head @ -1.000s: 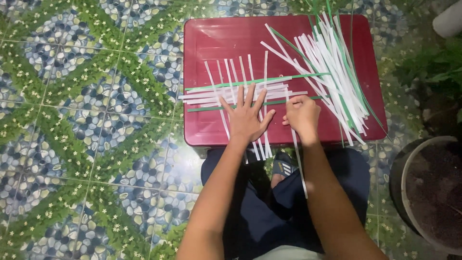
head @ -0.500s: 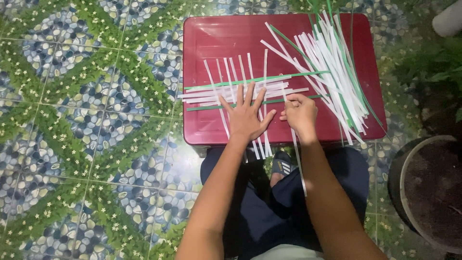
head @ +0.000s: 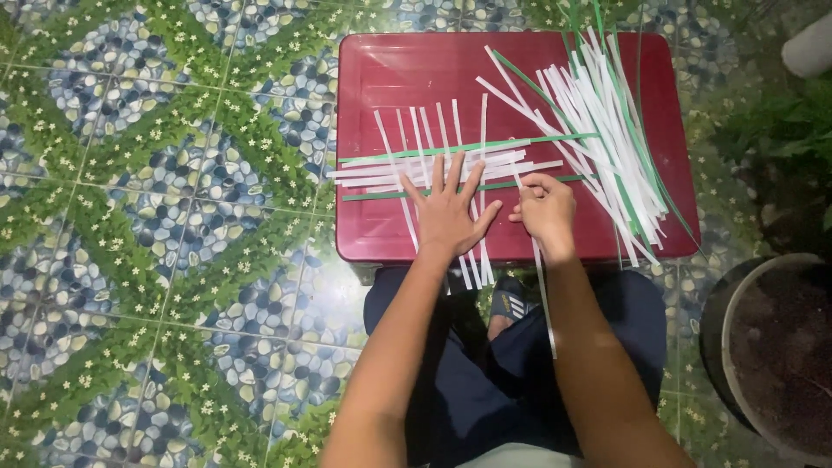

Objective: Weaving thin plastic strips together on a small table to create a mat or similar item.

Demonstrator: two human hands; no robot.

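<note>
While the left hand (head: 448, 212) lies flat with fingers spread, pinning the woven strips (head: 433, 165) to the red plastic table (head: 399, 74), the right hand (head: 546, 208) has its fingers pinched on one white strip (head: 542, 277) that runs under them and hangs off the table edge toward the lap. These strips look thin, light and springy, likely slick, easy to crease; best taken near the end, between thumb and forefinger. Two green strips (head: 416, 155) cross just beyond the left fingertips. Right of the pinching fingers, a loose pile of white and green strips (head: 607, 130) fans out. Below, patterned pebble-print floor tiles (head: 156, 217); a dark pot (head: 771, 355) stands far right.
</note>
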